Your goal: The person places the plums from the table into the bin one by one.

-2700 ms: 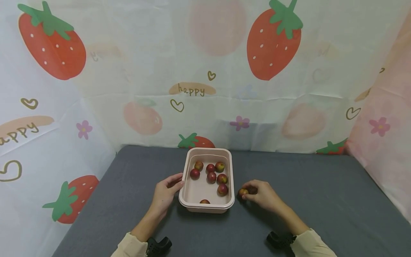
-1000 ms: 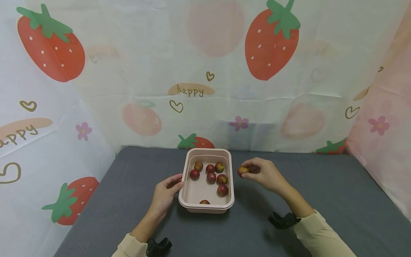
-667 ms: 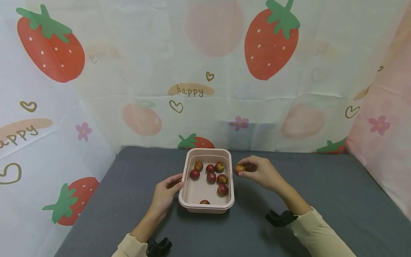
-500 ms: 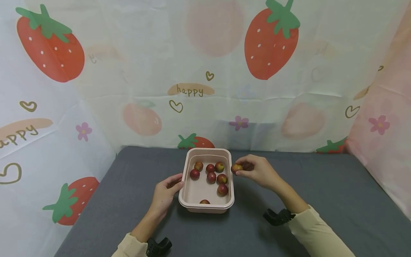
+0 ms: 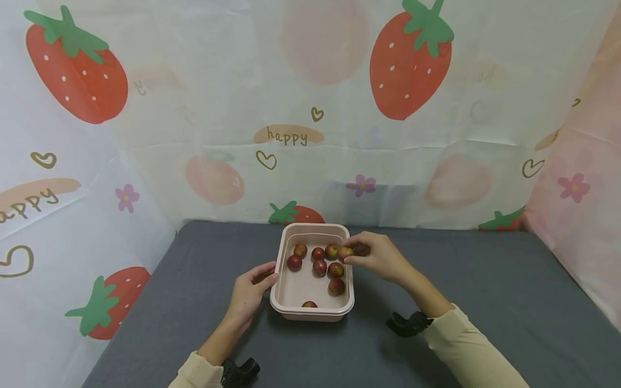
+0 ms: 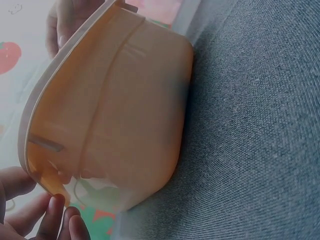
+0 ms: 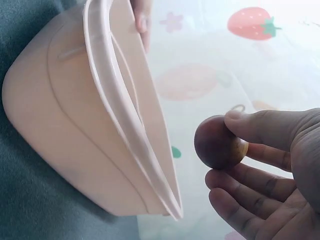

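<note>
A pale pink plastic bin (image 5: 312, 317) stands on the table with several red and yellow plums (image 5: 319, 268) inside; one near the front is half hidden by the rim. My left hand (image 5: 246, 297) grips the bin's left rim, thumb and fingers on either side of it, as the left wrist view shows at the rim's corner (image 6: 42, 184). Between thumb and fingertips my right hand (image 5: 380, 260) pinches another plum (image 5: 345, 253). That plum is over the bin's right rim in the head view; the right wrist view shows it (image 7: 220, 142) held above rim height, apart from the bin.
Dark grey cloth (image 5: 461, 291) covers the table on both sides of the bin. A hanging sheet printed with strawberries (image 5: 412, 64) closes off the back and sides. Black wrist cameras (image 5: 408, 325) sit on both wrists.
My right hand has picked up the plum from the cloth right of the bin, raised it and carried it left to the rim. The left hand and bin have stayed put.
</note>
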The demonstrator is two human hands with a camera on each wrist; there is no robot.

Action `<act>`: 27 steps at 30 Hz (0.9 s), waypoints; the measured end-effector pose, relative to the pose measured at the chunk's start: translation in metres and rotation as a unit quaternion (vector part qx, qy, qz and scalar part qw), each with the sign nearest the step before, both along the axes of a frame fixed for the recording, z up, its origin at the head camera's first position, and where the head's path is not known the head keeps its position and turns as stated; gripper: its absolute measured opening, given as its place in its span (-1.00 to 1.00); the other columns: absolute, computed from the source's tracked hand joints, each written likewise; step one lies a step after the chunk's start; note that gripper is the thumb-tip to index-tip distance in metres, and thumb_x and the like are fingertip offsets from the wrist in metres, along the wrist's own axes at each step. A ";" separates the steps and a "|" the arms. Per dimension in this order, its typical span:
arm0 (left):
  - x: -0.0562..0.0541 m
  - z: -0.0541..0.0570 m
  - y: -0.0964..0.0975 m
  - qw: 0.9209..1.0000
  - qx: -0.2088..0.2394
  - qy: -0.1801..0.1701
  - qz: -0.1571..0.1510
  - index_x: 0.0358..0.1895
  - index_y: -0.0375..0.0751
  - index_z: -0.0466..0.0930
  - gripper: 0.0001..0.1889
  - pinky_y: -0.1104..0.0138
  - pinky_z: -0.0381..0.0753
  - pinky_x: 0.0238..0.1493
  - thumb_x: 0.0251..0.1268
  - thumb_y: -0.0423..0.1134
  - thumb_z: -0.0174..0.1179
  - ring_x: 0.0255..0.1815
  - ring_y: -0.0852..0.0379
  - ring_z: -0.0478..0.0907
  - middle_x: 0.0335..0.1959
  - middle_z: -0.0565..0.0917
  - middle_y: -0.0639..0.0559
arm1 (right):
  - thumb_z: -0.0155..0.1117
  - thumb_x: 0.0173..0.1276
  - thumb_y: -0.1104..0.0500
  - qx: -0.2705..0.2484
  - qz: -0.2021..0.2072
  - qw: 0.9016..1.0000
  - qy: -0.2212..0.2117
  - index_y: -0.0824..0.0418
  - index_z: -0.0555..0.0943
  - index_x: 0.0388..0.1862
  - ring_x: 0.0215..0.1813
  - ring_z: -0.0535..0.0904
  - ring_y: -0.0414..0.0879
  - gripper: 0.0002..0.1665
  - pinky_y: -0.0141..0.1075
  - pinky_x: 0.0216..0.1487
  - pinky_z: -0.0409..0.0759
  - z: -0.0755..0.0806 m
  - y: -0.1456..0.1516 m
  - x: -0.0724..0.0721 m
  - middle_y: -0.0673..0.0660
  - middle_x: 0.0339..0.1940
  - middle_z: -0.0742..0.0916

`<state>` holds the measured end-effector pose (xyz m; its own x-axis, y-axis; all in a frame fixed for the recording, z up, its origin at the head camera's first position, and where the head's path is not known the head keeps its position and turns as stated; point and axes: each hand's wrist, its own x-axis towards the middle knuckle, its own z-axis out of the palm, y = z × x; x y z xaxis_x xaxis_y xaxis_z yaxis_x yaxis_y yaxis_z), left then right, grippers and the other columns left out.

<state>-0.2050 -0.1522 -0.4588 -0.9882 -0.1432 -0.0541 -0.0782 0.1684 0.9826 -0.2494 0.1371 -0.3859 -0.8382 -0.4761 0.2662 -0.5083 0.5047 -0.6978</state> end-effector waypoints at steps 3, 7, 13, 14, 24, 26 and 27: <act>0.000 0.000 0.000 1.000 0.003 0.001 -0.001 0.19 -0.25 0.57 -0.62 0.41 0.57 0.04 0.32 -0.31 0.23 0.12 0.02 0.54 0.14 0.64 -0.19 | 0.43 0.21 0.21 0.001 0.004 1.000 0.002 0.30 0.67 -0.05 -0.16 0.68 -0.06 -0.66 -0.33 -0.14 0.65 0.000 -0.005 0.000 0.18 -0.18 0.74; 0.001 0.001 0.000 1.000 0.007 0.007 -0.006 0.21 -0.28 0.56 -0.60 0.48 0.55 0.00 0.32 -0.31 0.23 0.13 0.01 0.54 0.15 0.63 -0.21 | 0.43 0.20 0.21 0.006 0.009 1.000 -0.001 0.29 0.67 -0.06 -0.17 0.66 -0.09 -0.67 -0.35 -0.14 0.64 -0.001 -0.010 -0.001 0.18 -0.17 0.74; 0.002 0.003 0.000 1.000 0.009 0.008 -0.007 0.21 -0.28 0.55 -0.59 0.53 0.53 -0.03 0.32 -0.30 0.24 0.13 0.01 0.53 0.16 0.62 -0.22 | 0.43 0.21 0.21 0.011 0.019 1.000 -0.009 0.27 0.68 -0.05 -0.18 0.65 -0.12 -0.68 -0.39 -0.15 0.61 -0.003 -0.018 -0.001 0.16 -0.15 0.76; 0.003 0.003 0.000 1.000 0.010 0.007 -0.007 0.21 -0.28 0.55 -0.59 0.54 0.52 -0.04 0.32 -0.30 0.24 0.13 0.02 0.53 0.16 0.62 -0.22 | 0.43 0.21 0.21 0.011 0.021 1.000 -0.011 0.27 0.68 -0.06 -0.19 0.65 -0.12 -0.68 -0.40 -0.15 0.61 -0.003 -0.019 -0.001 0.16 -0.15 0.76; 0.003 0.003 0.000 1.000 0.006 0.008 -0.009 0.22 -0.30 0.54 -0.59 0.50 0.55 -0.02 0.33 -0.29 0.23 0.12 0.02 0.53 0.16 0.62 -0.23 | 0.44 0.20 0.21 0.012 0.035 0.999 -0.030 0.28 0.68 -0.06 -0.21 0.65 -0.16 -0.67 -0.41 -0.16 0.61 -0.005 -0.030 -0.002 0.15 -0.18 0.76; 0.003 0.003 0.000 1.000 0.004 0.009 -0.008 0.22 -0.30 0.53 -0.59 0.49 0.54 -0.01 0.33 -0.28 0.23 0.12 0.03 0.53 0.16 0.62 -0.23 | 0.44 0.19 0.20 0.013 0.037 0.999 -0.031 0.28 0.68 -0.06 -0.22 0.65 -0.16 -0.67 -0.42 -0.18 0.61 -0.006 -0.032 -0.002 0.15 -0.19 0.77; 0.003 0.003 0.000 1.000 0.004 0.008 -0.008 0.22 -0.29 0.54 -0.58 0.49 0.54 -0.01 0.32 -0.28 0.23 0.12 0.03 0.53 0.16 0.62 -0.22 | 0.45 0.19 0.20 0.012 0.038 0.999 -0.031 0.28 0.68 -0.07 -0.23 0.65 -0.17 -0.67 -0.42 -0.18 0.60 -0.007 -0.033 -0.002 0.15 -0.19 0.77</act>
<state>-0.2017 -0.1519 -0.4558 -0.9911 -0.1269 -0.0392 -0.0596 0.1607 0.9852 -0.2516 0.1043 -0.3927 -0.8139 -0.5448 0.2018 -0.5014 0.4832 -0.7177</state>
